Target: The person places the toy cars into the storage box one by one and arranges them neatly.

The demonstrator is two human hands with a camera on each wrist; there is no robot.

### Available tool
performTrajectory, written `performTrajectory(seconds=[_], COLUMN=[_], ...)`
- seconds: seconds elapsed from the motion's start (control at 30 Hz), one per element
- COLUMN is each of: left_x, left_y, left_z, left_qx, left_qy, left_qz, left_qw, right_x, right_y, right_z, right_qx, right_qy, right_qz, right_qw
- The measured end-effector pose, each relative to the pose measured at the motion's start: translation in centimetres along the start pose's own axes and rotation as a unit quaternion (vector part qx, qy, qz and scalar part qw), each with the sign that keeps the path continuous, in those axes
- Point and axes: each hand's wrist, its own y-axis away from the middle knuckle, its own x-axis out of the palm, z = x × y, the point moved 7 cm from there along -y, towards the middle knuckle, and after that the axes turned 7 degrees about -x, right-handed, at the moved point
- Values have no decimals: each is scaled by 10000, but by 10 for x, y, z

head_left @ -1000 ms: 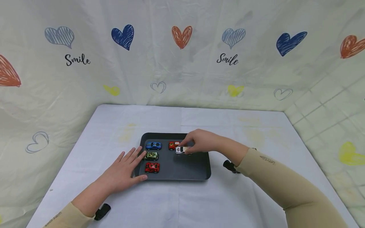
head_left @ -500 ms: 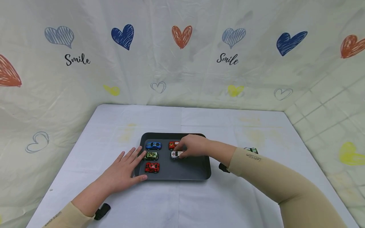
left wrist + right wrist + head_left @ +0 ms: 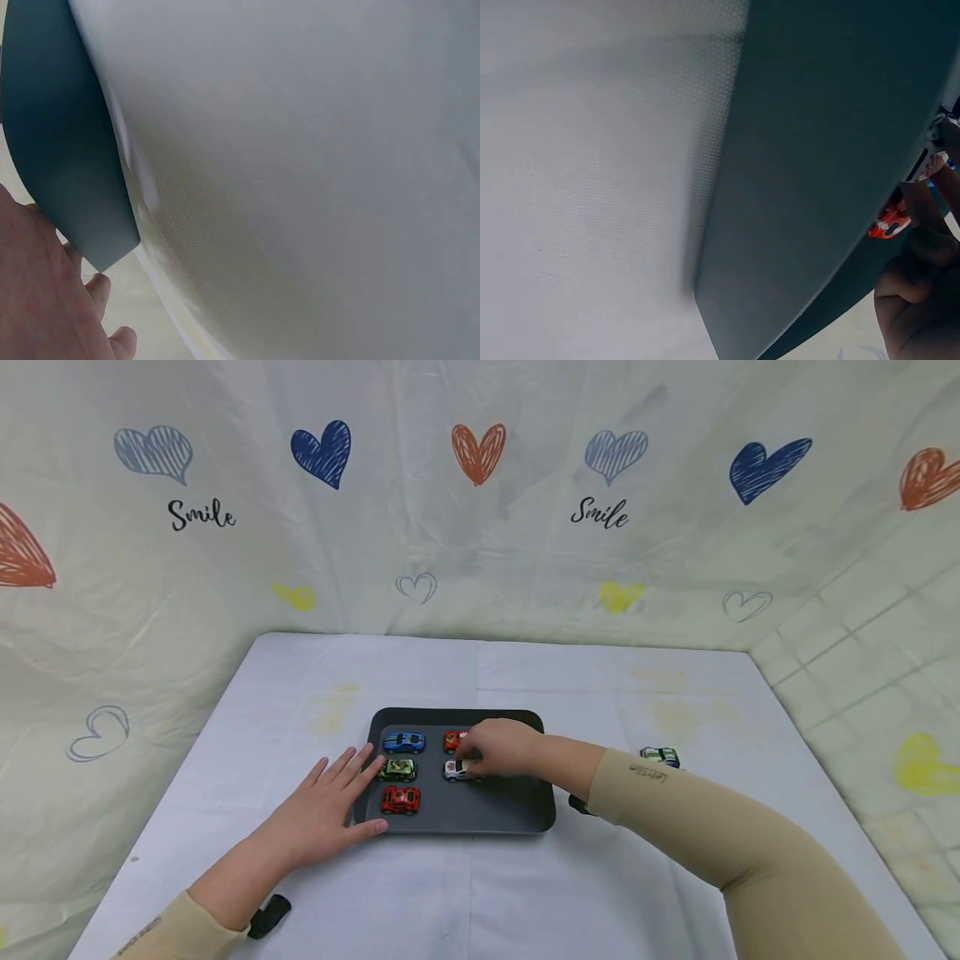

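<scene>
Head view: the white car [image 3: 456, 769] is in the right hand [image 3: 504, 747], whose thumb and fingers pinch its right end; its left end shows past the fingertips. The car is over the middle of the tray [image 3: 480, 817]; whether its wheels touch the bottom I cannot tell. Just behind it is the rear red car [image 3: 452, 741], partly covered by the same hand.

The left hand [image 3: 322, 818] lies spread and relaxed over the tray's left rim, grasping nothing. Its fingertips reach the left end of the green car [image 3: 398, 769]; contact is unclear. The blue car [image 3: 404, 742] sits behind that one, the front red car [image 3: 401, 800] before it. Beyond the right sleeve [image 3: 675, 818], a green-and-white car [image 3: 660, 756] rests on the surface [image 3: 525, 893].
</scene>
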Motion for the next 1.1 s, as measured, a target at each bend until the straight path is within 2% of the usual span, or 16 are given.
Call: performTrajectory(seconds=[0.37,0.6,0.77,1.1], left_x=[0,-1,-1,-2], left_y=[0,1,2,3], left_z=[0,0,0,-1], left_qx=[16,24,27,19], left_qy=[-4,26,26,57], left_qz=[-22,-7,-35,16], left_qw=[10000,10000,10000,10000], right_x=[-2,-9,-17,-29], right_y=[-3,0,3,21], right_z=[2,0,2,-5], right_qx=[0,116,152,215], right_qy=[181,-138,-155,-557], right_qz=[-130,-216,-285,-554], right_qw=[9998,9996,9994,9967])
